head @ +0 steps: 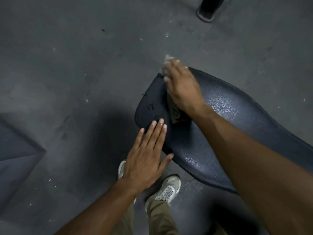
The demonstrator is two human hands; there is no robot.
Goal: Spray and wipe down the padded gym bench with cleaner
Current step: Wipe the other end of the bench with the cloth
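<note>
Padded bench (237, 119) fills the right half of the frame, a dark blue, pebbled vinyl surface running from its rounded end near the centre down toward the lower right edge. Around it lies the grey floor (67, 65), speckled with pale flecks, with a darker shadow pooling under the bench's near end. At the left edge a dark angular shape (15, 146) juts into the frame; I cannot tell what it is. At the top right stands the black foot of some equipment (205, 13).

Across the bench the person's right arm reaches up from the lower right, and the right hand (182, 85) lies palm down on a greyish-green cloth (174, 111) near the bench's rounded end. Its fingers are stretched forward and pressed onto the cloth; they are blurred, so I cannot tell how far apart they lie. Part of the cloth pokes out beyond the fingertips at the upper edge of the pad, and part bunches under the wrist.

Lower down, the left hand (145, 160) rests flat on the bench's near edge, fingers straight and close together, thumb spread to the side.

Beneath the hands, at the bottom centre, two pale sneakers (166, 189) and olive trouser legs (159, 219) stand on the floor.
</note>
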